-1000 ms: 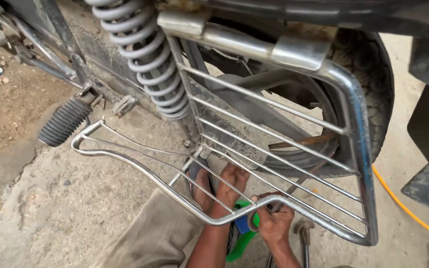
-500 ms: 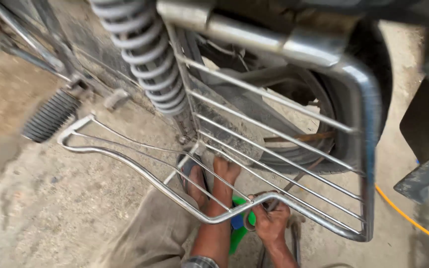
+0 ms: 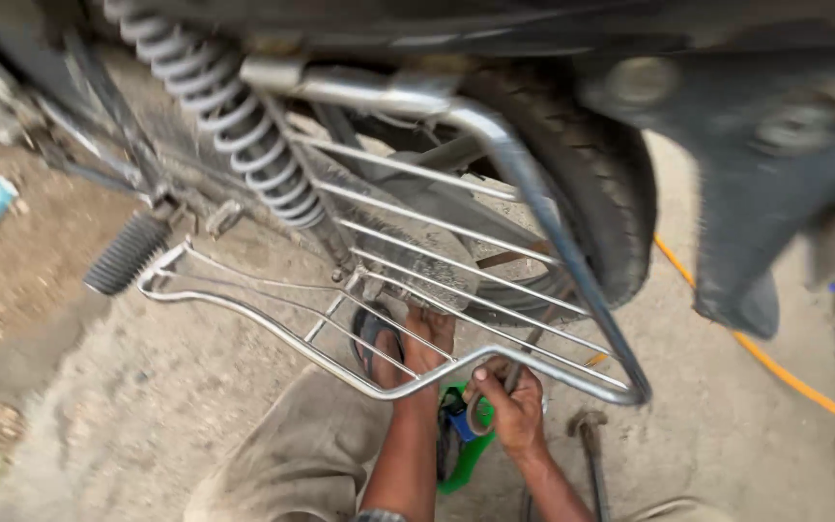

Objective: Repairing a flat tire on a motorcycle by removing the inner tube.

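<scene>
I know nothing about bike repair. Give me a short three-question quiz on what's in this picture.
1. True or false: the right hand grips the chrome side guard at its bottom rail.
2. What coiled part stands at upper left?
3. The line on the ground at right is: A green, B orange, C white?

Key:
1. True.
2. The shock absorber spring.
3. B, the orange hose.

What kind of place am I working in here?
Probably an outdoor or roadside motorcycle repair spot. A motorcycle's rear tyre, spring shock and side guard fill the view, over bare dirt ground, with a tool lying beside the right hand.
</scene>
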